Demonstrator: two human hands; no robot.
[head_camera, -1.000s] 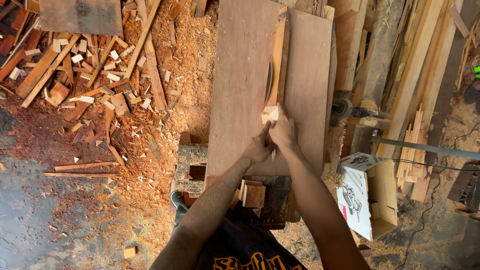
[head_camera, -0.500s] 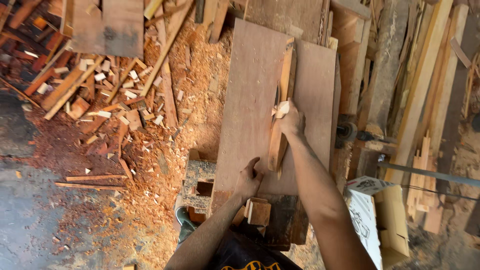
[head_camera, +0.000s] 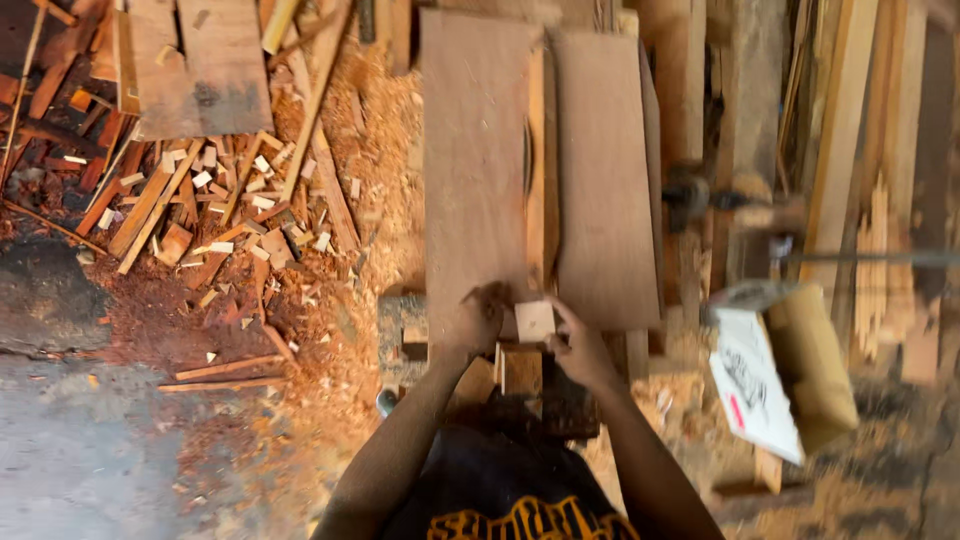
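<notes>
The person's right hand (head_camera: 583, 350) is pinching a small pale square wooden block (head_camera: 534, 321) at the near end of the wide brown wooden board (head_camera: 475, 160). The left hand (head_camera: 478, 318) is lying curled on that board, holding nothing. The narrow wooden strip (head_camera: 541, 165) is lying between the boards, untouched.

Tan cardboard box (head_camera: 812, 370), white printed flap, right

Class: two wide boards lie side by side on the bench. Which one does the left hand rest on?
The left board, the longer one. The left hand sits on its near end; the right board lies beyond the narrow strip.
</notes>
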